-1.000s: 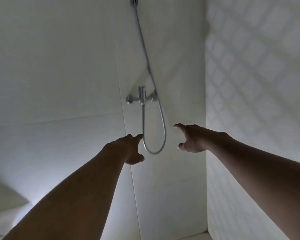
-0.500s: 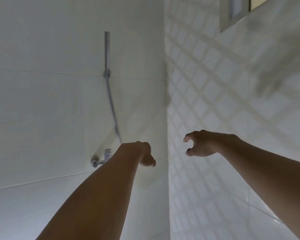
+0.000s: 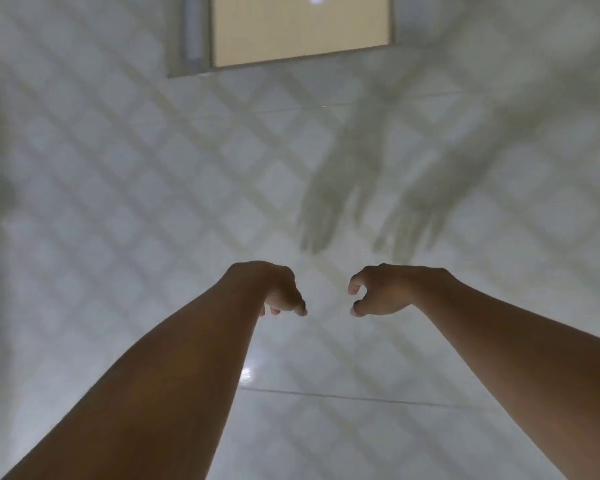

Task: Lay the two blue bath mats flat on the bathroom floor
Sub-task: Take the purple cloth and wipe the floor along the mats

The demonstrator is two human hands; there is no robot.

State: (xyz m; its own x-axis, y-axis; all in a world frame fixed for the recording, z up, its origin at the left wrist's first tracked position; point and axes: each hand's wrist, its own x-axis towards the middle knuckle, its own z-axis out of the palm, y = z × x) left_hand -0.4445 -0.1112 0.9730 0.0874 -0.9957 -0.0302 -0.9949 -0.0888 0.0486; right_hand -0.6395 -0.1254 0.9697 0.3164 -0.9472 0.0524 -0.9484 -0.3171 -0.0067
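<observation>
No blue bath mat shows in the head view. My left hand and my right hand are stretched out side by side in front of a white tiled wall. Both hang with loosely curled fingers and hold nothing. A small gap separates them. Their shadows fall on the wall above and to the right.
A window opening with a pale yellow pane sits high in the tiled wall, with a grey frame at its left. A criss-cross shadow pattern covers the tiles. The floor is out of view.
The view has swung right and up, from the shower mixer and hose to the patterned wall with the window. Both hands stayed outstretched and have come closer together.
</observation>
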